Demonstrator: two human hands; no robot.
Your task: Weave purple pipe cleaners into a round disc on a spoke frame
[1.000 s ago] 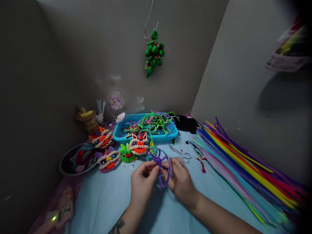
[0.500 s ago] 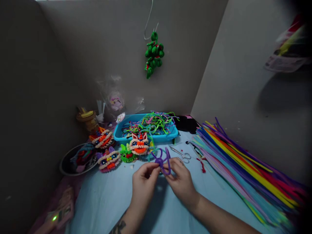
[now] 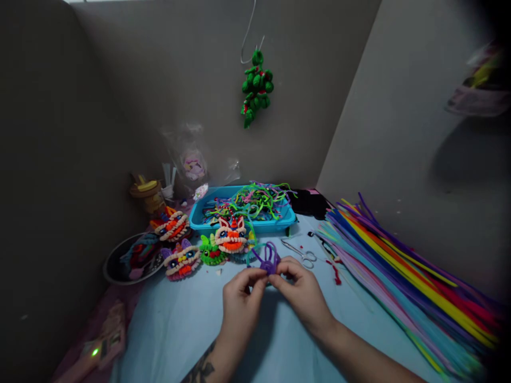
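A purple pipe-cleaner piece [image 3: 269, 263] is sitting between the fingertips of both hands just below the middle of the frame, its thin loops pointing upward. The left hand [image 3: 242, 299] is reaching in from the bottom edge, pinching the piece from its left side with thumb and index finger, the other fingers curling under. The right hand [image 3: 306, 291] is slanting in from the lower right, its thumb and bent index finger grasping the piece's right side. The fingertips are hiding its lower part, and whether the teal strand behind is joining it is hard to tell. Both forearms are running out of the frame.

Silver scissors [image 3: 305, 257] are lying on the blue-covered surface [image 3: 179, 330], just beyond the right hand. Left of the piece, a cream-and-orange lion head [image 3: 232, 236] is standing beside a green figure [image 3: 211, 252], in front of a blue tray [image 3: 255, 229] holding tangled pipe cleaners. A bundle of long pipe cleaners [image 3: 393, 271] is spreading along the right, its near ends blurring into the dark edge. At upper right, a hanging bag [image 3: 481, 98] is blurring and being cut off by the dark border.
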